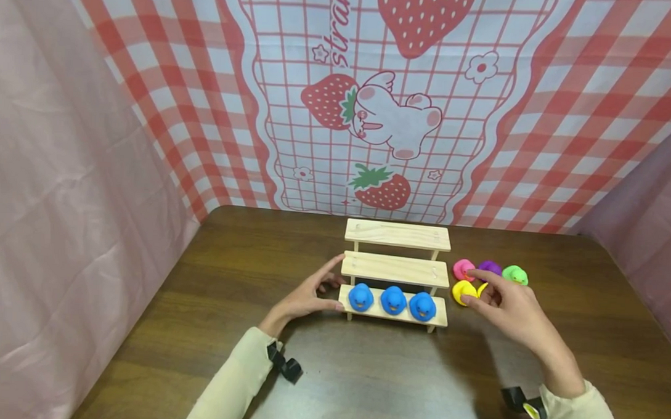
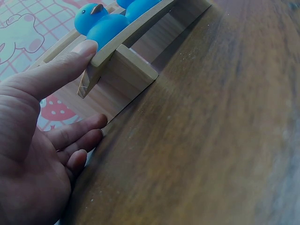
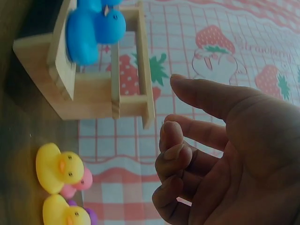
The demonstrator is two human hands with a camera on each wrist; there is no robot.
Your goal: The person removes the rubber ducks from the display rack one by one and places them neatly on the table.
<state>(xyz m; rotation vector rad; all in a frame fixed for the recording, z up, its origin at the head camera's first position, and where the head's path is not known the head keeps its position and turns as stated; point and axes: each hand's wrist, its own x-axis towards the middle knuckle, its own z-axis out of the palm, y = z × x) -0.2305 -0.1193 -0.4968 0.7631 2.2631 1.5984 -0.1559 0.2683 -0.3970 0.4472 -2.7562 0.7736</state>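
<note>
A small three-tier wooden display stand [image 1: 394, 269] carries three blue toy ducks, left [image 1: 360, 296], middle [image 1: 393, 301] and right [image 1: 423, 307], on its lowest tier. At the stand's left end is my left hand [image 1: 305, 296]. Its thumb rests against the end of the lowest tier, the index finger reaches up to the middle tier, and the other fingers are loosely bent beside the leg. To the right, my right hand [image 1: 512, 308] hovers over yellow toy ducks [image 3: 49, 168], thumb and fingers apart with nothing between them. One yellow duck [image 1: 463, 292] shows left of its fingers.
Behind the yellow ducks lie a pink duck [image 1: 462, 269], a purple duck [image 1: 489, 268] and a light green duck [image 1: 515, 275]. All stand on a dark wooden table [image 1: 215, 304]. A strawberry-print cloth [image 1: 370, 174] hangs along the back edge, with a pink curtain [image 1: 63, 224] at left.
</note>
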